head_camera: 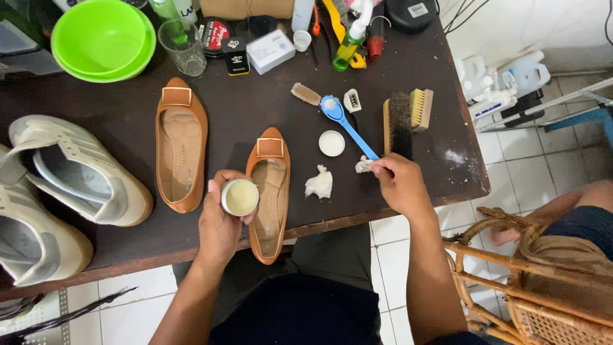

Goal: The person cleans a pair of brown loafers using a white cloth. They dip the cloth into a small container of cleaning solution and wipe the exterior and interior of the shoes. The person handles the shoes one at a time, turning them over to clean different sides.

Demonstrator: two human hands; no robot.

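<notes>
Tabletop of dark wood carries two pale sneakers at the left, a green bowl at the far corner and two tan flat shoes, the nearer one jutting over the front edge. Left hand is clenched around a small round tin of yellowish wax, held open-side up just beside that nearer shoe. Right hand pinches a small white wad at the tip of a blue brush handle, with a white lid and a crumpled white cloth between the hands.
</notes>
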